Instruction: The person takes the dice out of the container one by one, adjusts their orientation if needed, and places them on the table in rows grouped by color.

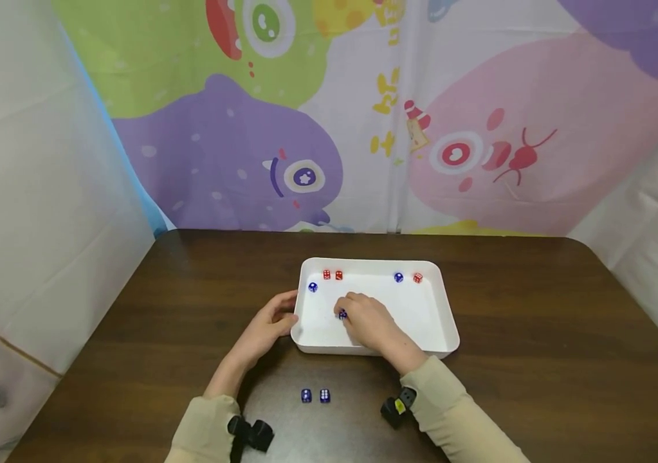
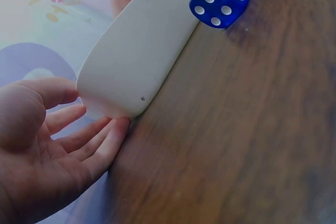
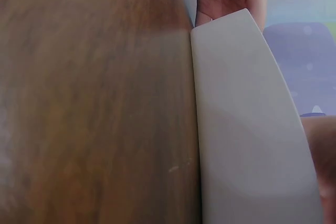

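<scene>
A shallow white tray (image 1: 375, 351) lies on the table. My right hand (image 1: 369, 321) reaches over its near wall and pinches a blue die (image 1: 342, 314) with white pips, partly covered by the fingers. Against the tray's left outer wall, near the front corner, rests my left hand (image 1: 265, 328); in the left wrist view its thumb (image 2: 62, 92) is at the rim and its fingers lie lower along the wall. Inside the tray sit two red dice at the back left, a blue die (image 1: 313, 287) before them, and another blue die (image 1: 399, 277) beside a red die (image 1: 418, 278) at the back right.
Two blue dice stand side by side on the brown table (image 1: 537, 334) in front of the tray, one of them a left die (image 1: 306, 395) and the other a right die (image 1: 325, 395). A cartoon-printed curtain (image 1: 282, 128) hangs behind the table.
</scene>
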Motion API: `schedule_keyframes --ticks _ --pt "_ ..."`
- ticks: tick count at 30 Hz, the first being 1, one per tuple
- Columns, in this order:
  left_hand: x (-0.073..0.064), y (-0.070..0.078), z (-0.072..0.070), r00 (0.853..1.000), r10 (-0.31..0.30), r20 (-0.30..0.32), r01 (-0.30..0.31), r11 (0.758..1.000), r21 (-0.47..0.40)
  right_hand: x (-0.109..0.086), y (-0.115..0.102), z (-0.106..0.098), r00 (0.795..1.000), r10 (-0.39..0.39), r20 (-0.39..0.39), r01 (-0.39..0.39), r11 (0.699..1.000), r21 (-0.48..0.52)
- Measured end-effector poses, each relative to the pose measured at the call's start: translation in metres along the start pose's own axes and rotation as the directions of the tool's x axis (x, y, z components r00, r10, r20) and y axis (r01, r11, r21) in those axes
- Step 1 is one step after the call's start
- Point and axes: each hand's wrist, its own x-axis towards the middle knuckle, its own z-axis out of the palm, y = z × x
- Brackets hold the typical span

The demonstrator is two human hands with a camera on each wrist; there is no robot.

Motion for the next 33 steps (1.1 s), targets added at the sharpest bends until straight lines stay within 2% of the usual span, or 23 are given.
schedule_keyframes --ticks 19,33 --pt "-0.001 0.0 0.0 1.0 -0.006 -0.001 0.006 1.0 -0.001 -0.006 -0.004 -0.002 0.999 0.03 -0.013 -0.029 0.999 0.029" --pt "-0.001 0.0 0.0 1.0 -0.002 -0.002 0.002 1.0 0.005 -0.024 -0.011 -0.01 0.989 -0.026 -0.144 0.033 0.998 0.049"
